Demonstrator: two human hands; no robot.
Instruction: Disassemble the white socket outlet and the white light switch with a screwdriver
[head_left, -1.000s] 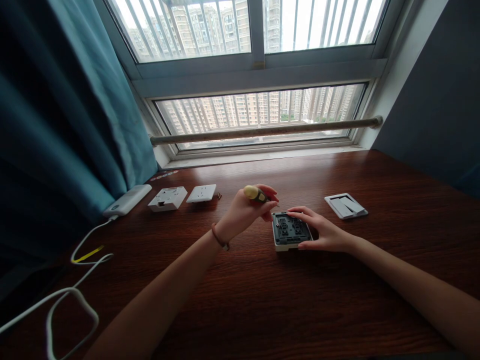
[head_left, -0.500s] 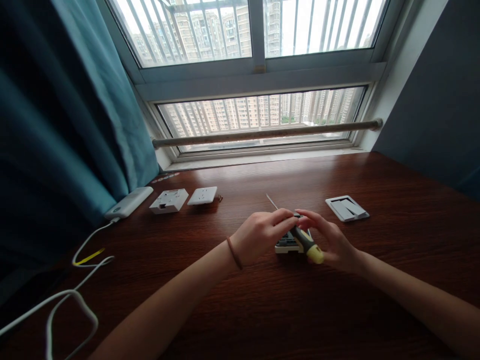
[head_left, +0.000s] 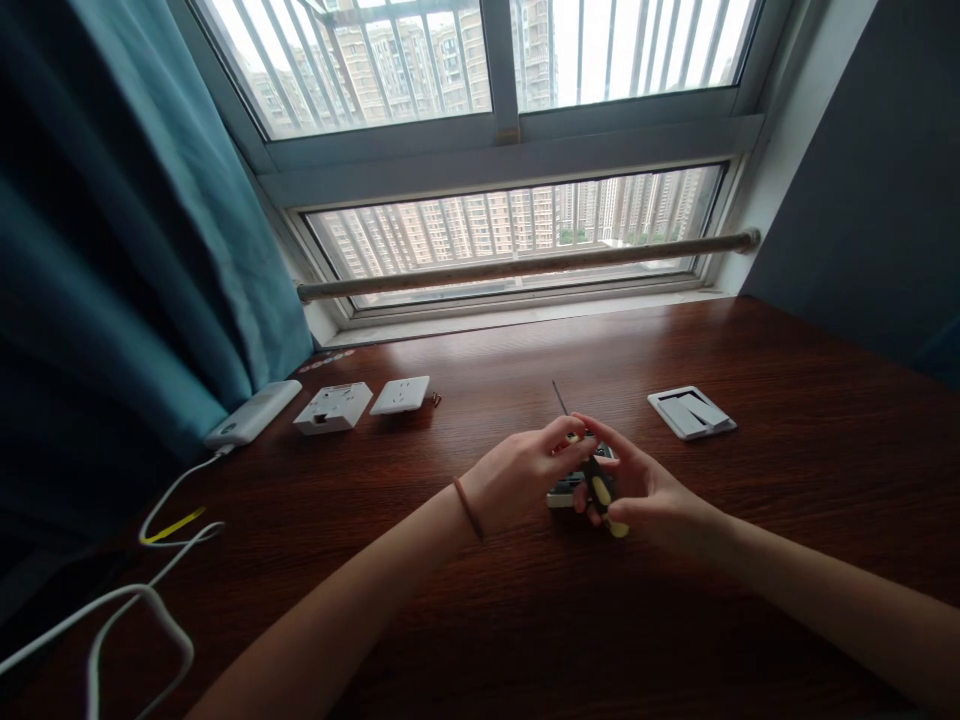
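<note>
A screwdriver [head_left: 601,488] with a dark and yellow handle lies slanted between my hands, its thin shaft pointing away toward the window. My right hand [head_left: 651,492] curls around the handle. At the handle's front end, the fingers of my left hand [head_left: 531,462] are closed on the screwdriver; their tips are partly hidden. Beneath both hands a small device with a white base and dark top [head_left: 559,496] rests on the wooden table [head_left: 480,610]. Fingers cover much of it.
A white switch plate [head_left: 691,413] lies to the right. On the left are a white socket panel [head_left: 402,394], small screws [head_left: 436,399], a white box [head_left: 334,408] and a white power bank [head_left: 255,413] with a cable [head_left: 169,602]. A blue curtain [head_left: 150,240] hangs beside the window.
The screwdriver has turned, its shaft tip shifting right and its handle end swinging left and down. My right fingers have wrapped further round the handle. The view has tilted slightly.
</note>
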